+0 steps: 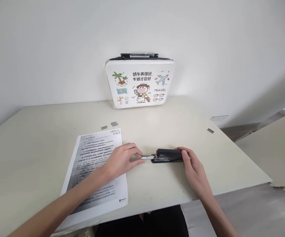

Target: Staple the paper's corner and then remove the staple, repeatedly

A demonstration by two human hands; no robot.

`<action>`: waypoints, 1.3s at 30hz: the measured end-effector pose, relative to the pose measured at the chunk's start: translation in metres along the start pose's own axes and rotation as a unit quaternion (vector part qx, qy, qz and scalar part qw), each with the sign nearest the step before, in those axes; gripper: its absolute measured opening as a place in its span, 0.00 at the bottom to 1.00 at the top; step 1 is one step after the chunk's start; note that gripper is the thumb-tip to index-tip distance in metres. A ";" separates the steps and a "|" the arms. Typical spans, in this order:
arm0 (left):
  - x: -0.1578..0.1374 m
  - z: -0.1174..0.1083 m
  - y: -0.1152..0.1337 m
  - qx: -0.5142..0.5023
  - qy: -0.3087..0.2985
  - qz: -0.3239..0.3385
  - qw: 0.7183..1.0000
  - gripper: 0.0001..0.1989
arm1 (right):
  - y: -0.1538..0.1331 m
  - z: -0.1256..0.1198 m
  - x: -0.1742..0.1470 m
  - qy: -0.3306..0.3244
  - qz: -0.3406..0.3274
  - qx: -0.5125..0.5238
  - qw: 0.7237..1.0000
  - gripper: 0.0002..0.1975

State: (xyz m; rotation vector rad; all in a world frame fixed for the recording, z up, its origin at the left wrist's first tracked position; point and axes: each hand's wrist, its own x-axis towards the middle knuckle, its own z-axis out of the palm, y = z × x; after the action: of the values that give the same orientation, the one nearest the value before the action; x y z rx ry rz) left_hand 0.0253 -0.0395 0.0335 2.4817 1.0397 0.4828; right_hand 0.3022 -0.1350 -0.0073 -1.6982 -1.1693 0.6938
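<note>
A black stapler [168, 155] lies lengthwise on the table in front of me. Its silver metal tray [148, 157] sticks out at the left end. My left hand [125, 157] pinches the end of that tray between thumb and fingers, above the right edge of a printed paper sheet [95, 171]. Around the stapler's right end, my right hand [193, 164] is closed, with the thumb on the near side. Whether staples sit inside the tray is too small to tell.
Several grey staple strips [114, 124] lie behind the paper, and another strip [210, 130] rests near the table's right edge. A white cartoon-printed case [142, 82] stands against the wall. To the right is another table surface [275, 148].
</note>
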 end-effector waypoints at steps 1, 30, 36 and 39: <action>-0.002 -0.005 -0.004 0.006 -0.002 -0.003 1.000 0.15 | 0.000 0.000 0.000 0.000 0.002 0.001 1.000 0.24; 0.012 -0.059 -0.044 0.041 0.084 -0.167 0.982 0.19 | -0.007 -0.002 -0.002 -0.003 0.013 -0.011 1.000 0.27; 0.010 -0.039 0.004 -0.017 -0.014 -0.088 0.996 0.17 | -0.007 -0.002 -0.002 -0.002 0.008 -0.005 1.000 0.26; 0.010 -0.035 0.016 -0.025 -0.036 -0.079 0.996 0.18 | -0.007 -0.002 -0.001 -0.003 0.010 -0.005 1.000 0.25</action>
State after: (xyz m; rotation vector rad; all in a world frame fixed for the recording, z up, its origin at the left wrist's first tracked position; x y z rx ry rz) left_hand 0.0255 -0.0340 0.0731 2.3333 1.1693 0.3633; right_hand 0.3008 -0.1362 -0.0005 -1.7199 -1.1635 0.7062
